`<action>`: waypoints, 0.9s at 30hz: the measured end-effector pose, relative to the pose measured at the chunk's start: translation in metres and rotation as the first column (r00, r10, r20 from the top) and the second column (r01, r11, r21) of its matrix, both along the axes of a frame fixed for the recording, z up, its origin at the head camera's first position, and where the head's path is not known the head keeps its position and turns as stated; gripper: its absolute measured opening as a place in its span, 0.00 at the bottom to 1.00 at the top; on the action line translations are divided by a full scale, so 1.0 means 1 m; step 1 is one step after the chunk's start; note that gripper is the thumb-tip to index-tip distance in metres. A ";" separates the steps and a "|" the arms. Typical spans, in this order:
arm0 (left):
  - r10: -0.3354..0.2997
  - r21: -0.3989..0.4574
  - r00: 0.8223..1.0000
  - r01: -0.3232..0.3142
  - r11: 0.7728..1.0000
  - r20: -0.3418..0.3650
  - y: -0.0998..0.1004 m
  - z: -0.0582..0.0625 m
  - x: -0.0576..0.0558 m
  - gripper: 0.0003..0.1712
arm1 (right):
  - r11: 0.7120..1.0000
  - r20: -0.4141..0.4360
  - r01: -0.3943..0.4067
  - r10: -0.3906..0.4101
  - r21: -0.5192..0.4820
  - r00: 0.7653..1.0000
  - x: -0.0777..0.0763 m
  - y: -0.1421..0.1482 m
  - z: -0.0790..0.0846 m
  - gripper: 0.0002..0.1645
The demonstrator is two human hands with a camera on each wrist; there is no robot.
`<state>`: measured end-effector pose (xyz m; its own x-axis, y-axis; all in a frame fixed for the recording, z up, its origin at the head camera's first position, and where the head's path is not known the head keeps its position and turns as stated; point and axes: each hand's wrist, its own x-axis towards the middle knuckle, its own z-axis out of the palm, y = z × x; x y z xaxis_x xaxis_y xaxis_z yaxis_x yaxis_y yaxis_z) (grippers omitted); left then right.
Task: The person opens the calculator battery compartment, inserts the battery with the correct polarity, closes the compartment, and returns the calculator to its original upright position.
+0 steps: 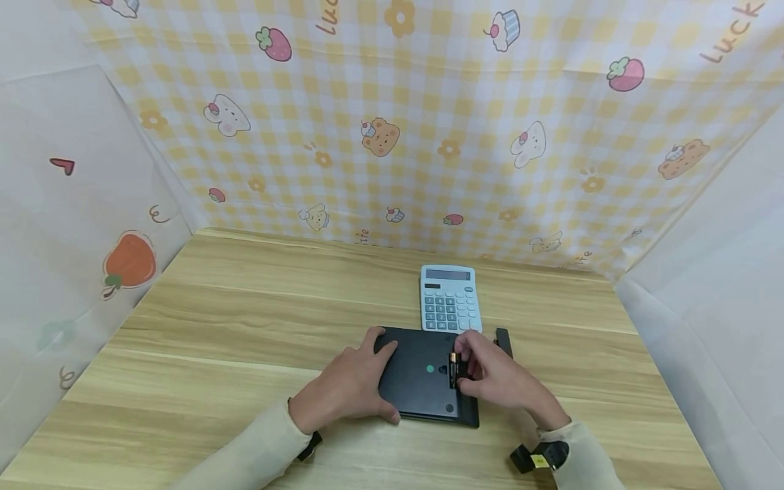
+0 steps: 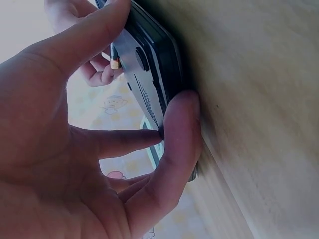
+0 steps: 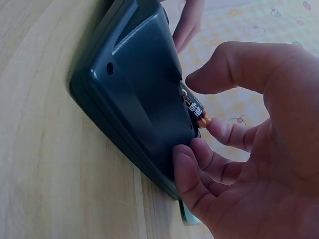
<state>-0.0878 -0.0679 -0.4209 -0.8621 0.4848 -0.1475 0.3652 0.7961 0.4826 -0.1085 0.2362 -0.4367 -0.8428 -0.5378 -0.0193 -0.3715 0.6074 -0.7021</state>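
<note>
A black flat device (image 1: 412,388) lies back side up on the table, with round feet and a narrow battery slot at its right side. My left hand (image 1: 349,384) grips its left end, thumb at the near edge and fingers at the far edge. In the slot sits a black battery (image 1: 453,371) with a copper-coloured end, tilted partly out in the right wrist view. My right hand (image 1: 499,374) is at the battery, a fingertip touching the copper end and the thumb close by the other end. Its other fingers rest against the device.
A light blue calculator (image 1: 452,303) lies face up just behind the black device. A black strip-shaped piece (image 1: 503,340) is by the right hand. Yellow checked cloth (image 1: 380,177) hangs along the table's back edge, with white sheets at both sides.
</note>
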 end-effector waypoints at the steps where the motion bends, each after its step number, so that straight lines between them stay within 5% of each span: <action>1: 0.001 -0.002 1.000 -0.001 1.000 -0.001 0.000 0.000 0.000 0.69 | 1.000 -0.005 -0.002 0.002 0.000 1.000 0.000 0.000 0.000 0.27; 27: 0.003 -0.016 1.000 -0.003 1.000 -0.007 0.002 0.000 0.001 0.69 | 0.998 -0.124 -0.057 0.060 0.026 0.990 0.001 -0.003 0.000 0.10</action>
<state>-0.0863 -0.0662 -0.4207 -0.8647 0.4797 -0.1489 0.3660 0.8048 0.4672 -0.1072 0.2330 -0.4368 -0.8064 -0.5871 0.0712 -0.4907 0.5971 -0.6346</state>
